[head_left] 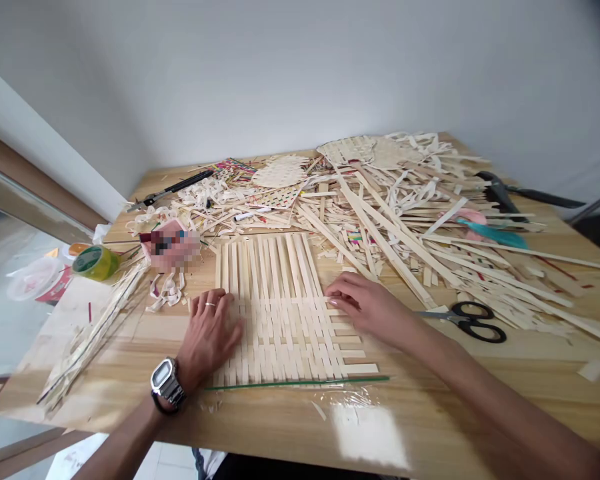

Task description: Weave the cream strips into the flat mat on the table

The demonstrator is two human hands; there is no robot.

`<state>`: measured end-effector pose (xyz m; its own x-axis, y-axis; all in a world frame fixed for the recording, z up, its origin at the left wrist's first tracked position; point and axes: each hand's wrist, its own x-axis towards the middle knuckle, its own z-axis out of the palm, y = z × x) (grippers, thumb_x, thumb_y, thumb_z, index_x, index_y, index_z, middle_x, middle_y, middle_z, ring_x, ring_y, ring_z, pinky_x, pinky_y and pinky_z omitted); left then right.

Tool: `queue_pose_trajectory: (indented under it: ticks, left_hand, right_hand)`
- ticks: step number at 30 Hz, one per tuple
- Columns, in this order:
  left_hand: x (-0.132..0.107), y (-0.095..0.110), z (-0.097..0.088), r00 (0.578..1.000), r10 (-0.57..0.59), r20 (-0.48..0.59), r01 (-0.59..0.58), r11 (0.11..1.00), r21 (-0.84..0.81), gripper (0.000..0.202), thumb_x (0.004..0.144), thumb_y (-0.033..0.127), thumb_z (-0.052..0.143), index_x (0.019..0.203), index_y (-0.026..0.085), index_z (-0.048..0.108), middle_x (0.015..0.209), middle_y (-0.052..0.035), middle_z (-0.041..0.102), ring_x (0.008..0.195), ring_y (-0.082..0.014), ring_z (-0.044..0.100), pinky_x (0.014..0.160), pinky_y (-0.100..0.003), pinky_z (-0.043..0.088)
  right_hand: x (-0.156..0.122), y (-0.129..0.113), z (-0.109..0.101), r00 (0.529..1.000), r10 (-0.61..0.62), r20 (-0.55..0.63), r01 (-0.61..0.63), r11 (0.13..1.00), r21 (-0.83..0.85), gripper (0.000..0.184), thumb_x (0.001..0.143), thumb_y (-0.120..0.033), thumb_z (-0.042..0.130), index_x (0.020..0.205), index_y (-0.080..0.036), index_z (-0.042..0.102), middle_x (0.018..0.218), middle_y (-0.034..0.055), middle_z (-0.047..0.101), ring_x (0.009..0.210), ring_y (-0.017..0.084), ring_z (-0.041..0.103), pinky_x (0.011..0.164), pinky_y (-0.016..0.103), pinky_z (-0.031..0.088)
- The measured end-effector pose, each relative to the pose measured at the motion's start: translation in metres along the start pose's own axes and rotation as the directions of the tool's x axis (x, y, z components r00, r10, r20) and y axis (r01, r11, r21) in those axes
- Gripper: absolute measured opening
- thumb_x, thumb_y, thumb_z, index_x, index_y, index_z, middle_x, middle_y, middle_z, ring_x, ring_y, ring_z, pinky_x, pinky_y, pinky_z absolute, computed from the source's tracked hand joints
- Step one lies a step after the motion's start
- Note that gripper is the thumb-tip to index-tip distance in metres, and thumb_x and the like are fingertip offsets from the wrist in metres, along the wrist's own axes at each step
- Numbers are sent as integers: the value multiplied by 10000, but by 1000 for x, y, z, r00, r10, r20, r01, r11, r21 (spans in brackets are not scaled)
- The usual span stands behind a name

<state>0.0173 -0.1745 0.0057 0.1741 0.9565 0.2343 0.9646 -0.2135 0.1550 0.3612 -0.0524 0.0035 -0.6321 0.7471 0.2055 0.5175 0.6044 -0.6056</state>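
A partly woven mat (285, 333) of pale flat strips, which look like bamboo or wood, lies in front of me. Its upright strips run loose toward the back, while the cross strips are woven through the nearer half. My left hand (213, 333), wearing a ring and a wristwatch, rests on the mat's left edge with fingers stretched and thumb apart. On the right edge, my right hand (363, 303) pinches the end of the topmost cross strip (290, 303). A green strip (300, 383) runs along the mat's near edge.
Black-handled scissors (473, 321) lie right of my right hand. Loose strips (395, 220) heap across the back and right. A pink box (173, 245), a yellow-green tape roll (96, 263) and a strip bundle (100, 327) are at left. A white marker (251, 214) lies behind the mat.
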Motion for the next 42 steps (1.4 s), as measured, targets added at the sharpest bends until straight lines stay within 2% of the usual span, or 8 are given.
queue_pose_trajectory:
  ticks: [6,12,16,19,21,33,38,42]
  left_hand:
    - [4,4,4,1000,-5,12,5,999,-33,244,1036,324,565,1217,161,574,1187,-145,644,1089,-332,575,975,-530,456]
    - [3,4,4,1000,-15,0,15,999,-30,260,1023,322,577,1231,166,558,1234,-160,620,1105,-331,562,972,-530,457]
    - [4,4,3,1000,-12,-1,12,1000,-15,294,1024,327,573,1272,173,537,1255,-162,604,1116,-336,554,968,-531,457]
    - [5,4,2,1000,6,-1,-6,1000,3,287,1025,325,569,1269,178,531,1245,-158,597,1106,-338,547,958,-530,453]
    - [5,4,2,1000,11,-2,-11,1000,11,265,1025,313,568,1253,183,530,1239,-154,591,1096,-334,543,952,-522,451]
    - [7,5,1,999,32,4,-32,999,12,227,1028,284,571,1224,176,533,1206,-146,583,1069,-320,538,940,-493,443]
    - [7,5,1,999,37,5,-37,999,34,229,1035,288,562,1226,166,526,1205,-150,589,1062,-318,543,947,-496,442]
    - [6,4,1,1000,30,7,-30,999,34,246,1036,302,558,1237,161,533,1216,-156,593,1079,-326,551,958,-501,441]
  right_hand:
    - [14,3,-15,996,47,73,-46,999,-6,234,946,-119,505,851,-240,682,891,30,713,789,189,685,738,348,548]
    - [10,3,-12,990,137,21,-138,990,39,212,1036,-256,509,950,-235,702,964,57,728,802,187,680,741,355,563]
    - [4,3,-9,988,143,50,-147,986,83,103,996,-312,641,998,-253,725,1031,54,724,826,180,687,743,348,587]
    - [2,3,-7,990,127,70,-132,988,82,56,952,-273,711,1005,-264,727,1083,52,723,942,207,707,844,389,601]
    - [1,3,-6,990,123,69,-128,989,74,41,957,-244,699,988,-263,719,1077,53,721,978,221,706,880,414,598]
    - [1,-1,-8,986,128,103,-138,985,101,81,988,-229,645,916,-254,672,979,51,700,959,227,659,853,412,549]
    - [3,-1,-12,983,137,121,-152,980,130,116,1000,-291,625,914,-254,693,974,49,713,868,198,665,781,368,549]
    - [3,2,-28,983,168,79,-177,974,138,178,1020,-360,581,968,-252,713,989,58,729,824,185,665,728,344,536]
